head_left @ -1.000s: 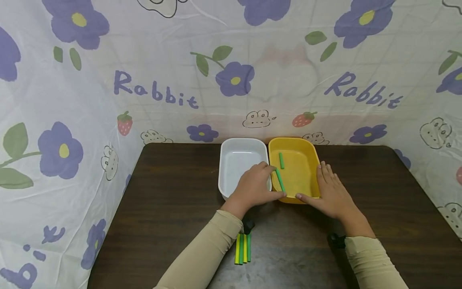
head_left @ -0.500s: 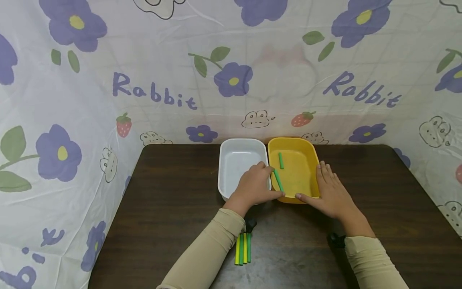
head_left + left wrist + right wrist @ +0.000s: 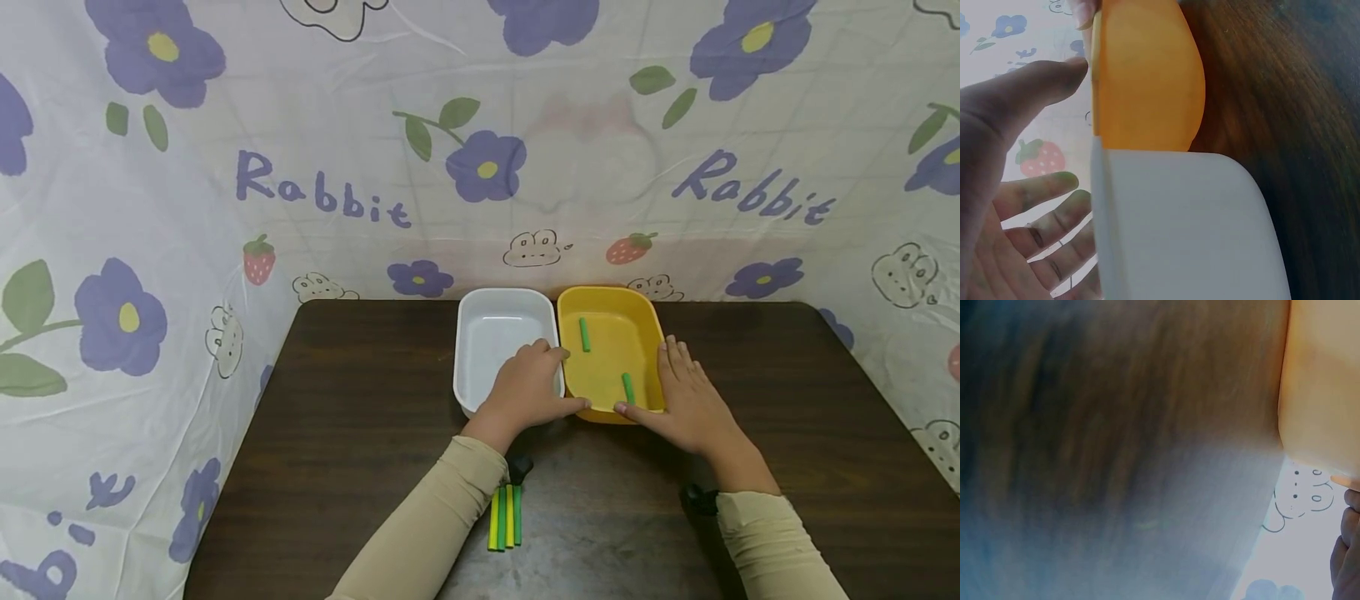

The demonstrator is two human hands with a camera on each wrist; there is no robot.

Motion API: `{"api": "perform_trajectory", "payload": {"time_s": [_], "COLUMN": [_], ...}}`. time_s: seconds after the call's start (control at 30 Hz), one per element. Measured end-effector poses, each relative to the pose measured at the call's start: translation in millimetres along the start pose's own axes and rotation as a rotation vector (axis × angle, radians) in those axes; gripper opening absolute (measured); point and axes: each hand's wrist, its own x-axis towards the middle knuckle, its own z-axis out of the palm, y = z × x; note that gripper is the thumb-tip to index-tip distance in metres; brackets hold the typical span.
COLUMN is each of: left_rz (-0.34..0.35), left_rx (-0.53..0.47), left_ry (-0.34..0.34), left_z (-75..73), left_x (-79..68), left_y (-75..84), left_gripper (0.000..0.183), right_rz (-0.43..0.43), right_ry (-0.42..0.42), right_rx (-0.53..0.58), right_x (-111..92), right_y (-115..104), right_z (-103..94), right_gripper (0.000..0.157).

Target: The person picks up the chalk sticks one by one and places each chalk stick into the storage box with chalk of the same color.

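In the head view my left hand (image 3: 525, 387) reaches over the white tub (image 3: 468, 333); its thumb is at the yellow tub's front rim. The left wrist view shows that hand's fingers (image 3: 1054, 219) spread and relaxed, holding nothing. My right hand (image 3: 690, 408) lies along the right side of the yellow tub (image 3: 622, 302), fingers straight, thumb at its front rim. Inside the yellow tub lie two short green sticks: a back one (image 3: 585, 335) and a front one (image 3: 628, 388) near my right thumb. The right wrist view catches only part of the hand (image 3: 1349, 544) at its edge.
Both tubs stand side by side at the back of the dark wooden table (image 3: 360, 400). Several yellow and green sticks (image 3: 505, 518) lie in a row near my left sleeve (image 3: 435, 517). A printed cloth (image 3: 592, 167) hangs behind the table.
The green stick that my left hand pinched over the yellow tub's left side has been let go and now lies at its front right. Both hands have stayed almost in place.
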Motion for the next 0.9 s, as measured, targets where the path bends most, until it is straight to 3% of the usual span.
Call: {"api": "perform_trajectory", "payload": {"time_s": [0.37, 0.67, 0.9], "left_rz": [0.033, 0.054, 0.085], "left_rx": [-0.042, -0.058, -0.021], "left_ry": [0.042, 0.044, 0.071], "left_z": [-4.2, -12.9, -18.4], "left_x": [-18.2, -40.4, -59.8], "left_y": [-8.1, -9.7, -10.1], "left_gripper": [0.073, 0.079, 0.078], "right_rz": [0.001, 0.007, 0.008], "right_ry": [0.000, -0.010, -0.016], "right_rx": [0.007, 0.002, 0.008], "right_x": [-1.5, -0.4, 0.0], "right_y": [0.2, 2.0, 1.7], "right_z": [-1.2, 0.2, 0.2], "right_gripper": [0.127, 0.128, 0.129]}}
